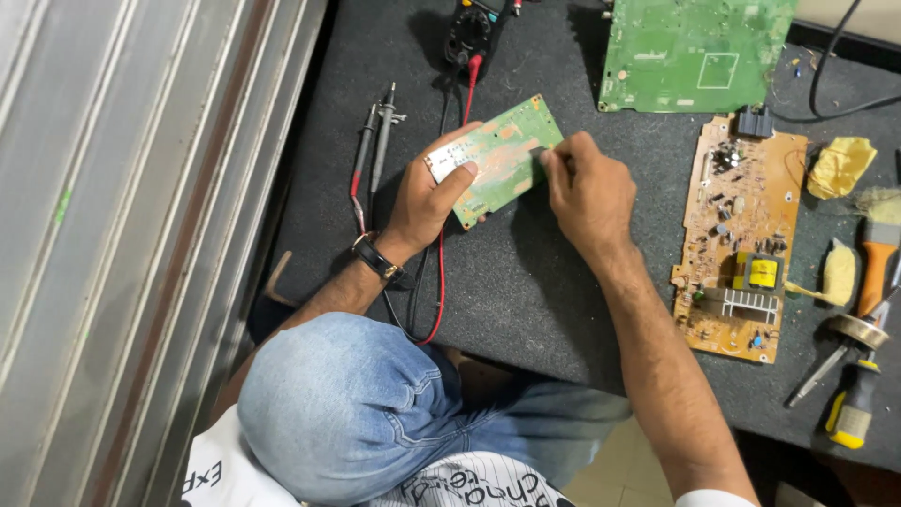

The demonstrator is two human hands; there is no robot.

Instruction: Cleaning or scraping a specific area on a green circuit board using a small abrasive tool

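A small green circuit board [502, 150] with a white label at its left end is held tilted above the dark mat. My left hand [432, 192], with a black watch on the wrist, grips the board's left end, thumb on top. My right hand [587, 188] pinches the board's right edge, fingertips pressed on a small dark part there; what sits between the fingers is hidden.
On the dark mat [526, 282] lie two probes [375, 141] with red and black leads to a multimeter [469, 33], a large green board [690, 52], a tan power board [741, 235], yellow sponge bits, a brush [878, 263] and a screwdriver [849, 413]. My bent knee in jeans [338, 404] is below; a metal shutter [131, 235] is left.
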